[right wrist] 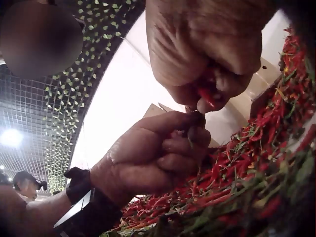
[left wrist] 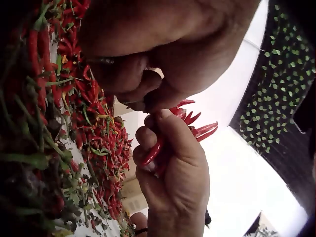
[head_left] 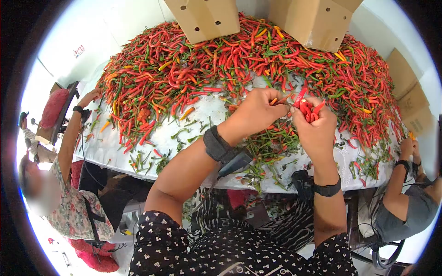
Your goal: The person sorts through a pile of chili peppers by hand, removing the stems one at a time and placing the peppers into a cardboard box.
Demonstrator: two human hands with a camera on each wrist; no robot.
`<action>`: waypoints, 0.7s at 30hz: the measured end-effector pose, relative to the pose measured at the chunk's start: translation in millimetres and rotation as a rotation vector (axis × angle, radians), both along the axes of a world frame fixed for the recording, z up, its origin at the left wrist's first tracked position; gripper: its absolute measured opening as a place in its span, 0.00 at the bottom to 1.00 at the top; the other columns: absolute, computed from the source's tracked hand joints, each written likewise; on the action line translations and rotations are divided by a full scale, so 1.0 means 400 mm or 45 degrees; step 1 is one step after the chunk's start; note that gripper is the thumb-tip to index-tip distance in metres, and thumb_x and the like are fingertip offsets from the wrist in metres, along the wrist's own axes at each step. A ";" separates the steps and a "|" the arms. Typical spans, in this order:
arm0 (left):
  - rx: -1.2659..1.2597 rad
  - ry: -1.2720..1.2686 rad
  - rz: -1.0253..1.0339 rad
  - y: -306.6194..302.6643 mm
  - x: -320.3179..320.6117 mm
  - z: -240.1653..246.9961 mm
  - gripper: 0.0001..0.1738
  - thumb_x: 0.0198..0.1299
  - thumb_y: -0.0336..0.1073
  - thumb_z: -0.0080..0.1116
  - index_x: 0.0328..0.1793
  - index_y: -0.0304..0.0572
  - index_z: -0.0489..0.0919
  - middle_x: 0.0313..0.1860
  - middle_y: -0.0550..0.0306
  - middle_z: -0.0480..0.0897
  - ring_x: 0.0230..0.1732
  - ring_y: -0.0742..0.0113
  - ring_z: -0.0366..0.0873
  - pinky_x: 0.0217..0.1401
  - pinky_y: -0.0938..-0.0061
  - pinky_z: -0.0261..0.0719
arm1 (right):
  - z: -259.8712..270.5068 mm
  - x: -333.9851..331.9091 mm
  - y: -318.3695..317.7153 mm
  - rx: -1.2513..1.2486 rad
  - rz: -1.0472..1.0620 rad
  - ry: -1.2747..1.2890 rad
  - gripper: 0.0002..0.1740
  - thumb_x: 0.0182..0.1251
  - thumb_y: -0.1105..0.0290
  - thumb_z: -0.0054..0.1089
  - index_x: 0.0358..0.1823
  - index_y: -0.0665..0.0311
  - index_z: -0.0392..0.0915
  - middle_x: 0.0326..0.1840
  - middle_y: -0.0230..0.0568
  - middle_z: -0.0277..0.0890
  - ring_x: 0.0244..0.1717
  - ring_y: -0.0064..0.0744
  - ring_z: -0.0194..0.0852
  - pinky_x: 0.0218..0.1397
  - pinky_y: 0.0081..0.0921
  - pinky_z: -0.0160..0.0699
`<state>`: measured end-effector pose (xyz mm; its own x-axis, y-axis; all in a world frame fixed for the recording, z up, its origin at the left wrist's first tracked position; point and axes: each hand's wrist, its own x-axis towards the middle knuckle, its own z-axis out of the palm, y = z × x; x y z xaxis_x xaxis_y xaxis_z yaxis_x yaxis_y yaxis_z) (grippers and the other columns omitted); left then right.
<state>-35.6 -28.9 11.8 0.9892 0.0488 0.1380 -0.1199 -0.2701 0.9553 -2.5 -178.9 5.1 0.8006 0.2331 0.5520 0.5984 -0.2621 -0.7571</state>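
Observation:
In the head view my left hand (head_left: 258,112) and right hand (head_left: 317,131) meet above the table, fingertips close together. Several red chili peppers (head_left: 307,110) are gripped in the curled fingers of my right hand, some tips poking out past its thumb side in the left wrist view. My left thumb and forefinger pinch at a chili stem, and a bit of green stem (right wrist: 191,137) shows at those fingers in the right wrist view. Below the hands lies a scatter of green stems (head_left: 269,158). A broad heap of red chili peppers (head_left: 179,73) spreads behind them.
Two cardboard boxes, a left one (head_left: 207,20) and a right one (head_left: 313,23), stand at the back of the heap. Another person's arm (head_left: 69,133) reaches to the white-covered table (head_left: 193,133) from the left. A second person (head_left: 405,207) works at the right edge.

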 end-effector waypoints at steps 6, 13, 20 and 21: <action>-0.370 0.035 0.140 0.046 0.042 -0.032 0.07 0.54 0.33 0.57 0.34 0.36 0.76 0.21 0.66 0.73 0.18 0.84 0.62 0.18 0.84 0.58 | 0.067 -0.072 -0.172 0.276 -0.216 0.318 0.11 0.52 0.76 0.61 0.39 0.66 0.75 0.23 0.28 0.71 0.20 0.14 0.65 0.23 0.13 0.63; -0.912 0.018 0.029 0.097 0.061 -0.029 0.03 0.56 0.29 0.54 0.32 0.43 0.71 0.20 0.70 0.66 0.14 0.85 0.55 0.14 0.86 0.48 | -0.042 -0.166 -0.594 0.148 -0.670 0.501 0.06 0.55 0.73 0.54 0.24 0.61 0.67 0.17 0.24 0.61 0.16 0.14 0.55 0.19 0.14 0.53; -0.944 -0.048 -0.021 0.109 0.063 -0.037 0.02 0.59 0.30 0.51 0.35 0.42 0.71 0.22 0.70 0.66 0.15 0.86 0.54 0.14 0.87 0.47 | -0.135 -0.228 -0.733 0.251 -0.794 0.809 0.03 0.58 0.75 0.53 0.32 0.63 0.68 0.20 0.27 0.63 0.15 0.16 0.57 0.17 0.12 0.57; -0.974 -0.030 0.002 0.112 0.065 -0.040 0.03 0.58 0.30 0.52 0.32 0.43 0.70 0.21 0.70 0.65 0.15 0.85 0.54 0.14 0.86 0.48 | -0.100 -0.221 -0.696 0.358 -0.696 0.761 0.03 0.58 0.75 0.52 0.33 0.63 0.68 0.22 0.27 0.64 0.16 0.15 0.57 0.18 0.12 0.58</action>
<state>-9.8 15.8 -4.1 0.9863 0.1409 0.0858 -0.1425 0.4657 0.8734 -90.8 -457.5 -35.1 0.9355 -0.3527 -0.0191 -0.0777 -0.1527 -0.9852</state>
